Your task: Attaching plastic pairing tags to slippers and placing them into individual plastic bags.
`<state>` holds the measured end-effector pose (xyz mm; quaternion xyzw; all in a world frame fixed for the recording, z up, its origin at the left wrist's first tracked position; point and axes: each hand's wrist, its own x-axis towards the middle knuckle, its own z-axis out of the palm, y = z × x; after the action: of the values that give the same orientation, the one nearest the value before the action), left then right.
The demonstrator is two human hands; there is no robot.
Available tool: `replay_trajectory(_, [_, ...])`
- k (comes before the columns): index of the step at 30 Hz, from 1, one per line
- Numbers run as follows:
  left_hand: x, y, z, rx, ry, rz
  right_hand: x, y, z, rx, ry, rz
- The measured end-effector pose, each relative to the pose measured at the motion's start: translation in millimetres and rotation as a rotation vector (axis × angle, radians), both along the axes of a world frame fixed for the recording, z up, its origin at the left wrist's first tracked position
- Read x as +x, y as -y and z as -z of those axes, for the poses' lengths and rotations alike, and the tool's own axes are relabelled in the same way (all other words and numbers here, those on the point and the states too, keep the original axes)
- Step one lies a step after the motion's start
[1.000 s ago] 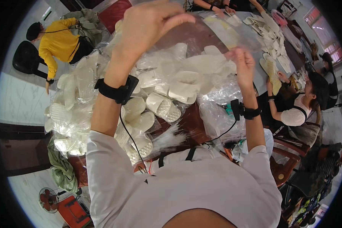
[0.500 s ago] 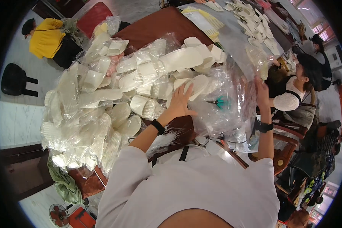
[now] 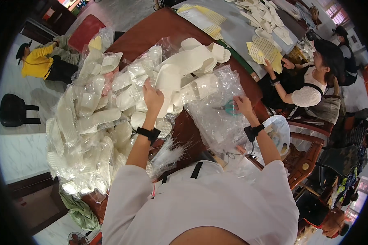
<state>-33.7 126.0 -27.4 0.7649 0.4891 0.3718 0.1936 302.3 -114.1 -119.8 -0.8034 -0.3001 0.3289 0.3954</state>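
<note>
My left hand (image 3: 153,99) is closed at the left edge of a white slipper (image 3: 167,81), whose sole points toward me. The slipper lies over a heap of other white slippers, many in clear bags. To the right, clear plastic bags (image 3: 212,128) lie flat on the brown table. My right hand (image 3: 244,107) pinches the bags' right edge with curled fingers, beside a teal looped thing (image 3: 232,107) that shows through or on the plastic. Between the two hands, at the top of the bags, rests another white slipper (image 3: 205,86) with a broad strap.
Bagged slippers (image 3: 84,163) cover the brown table's (image 3: 151,26) left side. White plastic strands (image 3: 167,157) lie near me. At right a co-worker (image 3: 310,87) holds yellow sheets (image 3: 263,51) over a grey table with slippers. A wooden chair (image 3: 304,159) stands close by on my right.
My right hand has come down and left to the bags. My left hand has shifted left and closed from a spread pose. The co-worker now holds yellow sheets up.
</note>
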Motion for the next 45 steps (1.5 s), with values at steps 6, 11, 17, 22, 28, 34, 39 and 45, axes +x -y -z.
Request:
replay_trajectory(6, [59, 118, -18, 0.174, -0.038, 0.754, 5, 1, 34, 0.013, 0.085, 0.134])
replay_trajectory(11, [81, 169, 50, -0.012, -0.475, 1.0, 9, -10, 8, -0.079, 0.228, 0.137])
replay_trajectory(17, [89, 164, 84, -0.481, -0.568, 0.998, 48, 23, -9, -0.01, -0.665, 0.116])
replay_trajectory(22, [83, 157, 116, -0.317, -0.501, 0.992, 68, 47, -5, -0.075, -0.712, -0.026])
replay_trajectory(28, [99, 160, 103, -0.515, -0.48, 0.94, 41, 45, 13, -0.134, 0.443, -0.442])
replay_trajectory(34, [106, 160, 90, -0.678, -0.591, 0.903, 43, 58, -10, -0.133, 0.7, -0.354])
replay_trajectory(39, [103, 157, 115, -0.708, -0.389, 0.919, 75, 90, -72, -0.149, 0.871, -0.172])
replay_trajectory(45, [97, 158, 129, -0.568, -0.177, 0.879, 76, 122, -95, 0.166, 0.659, 0.039])
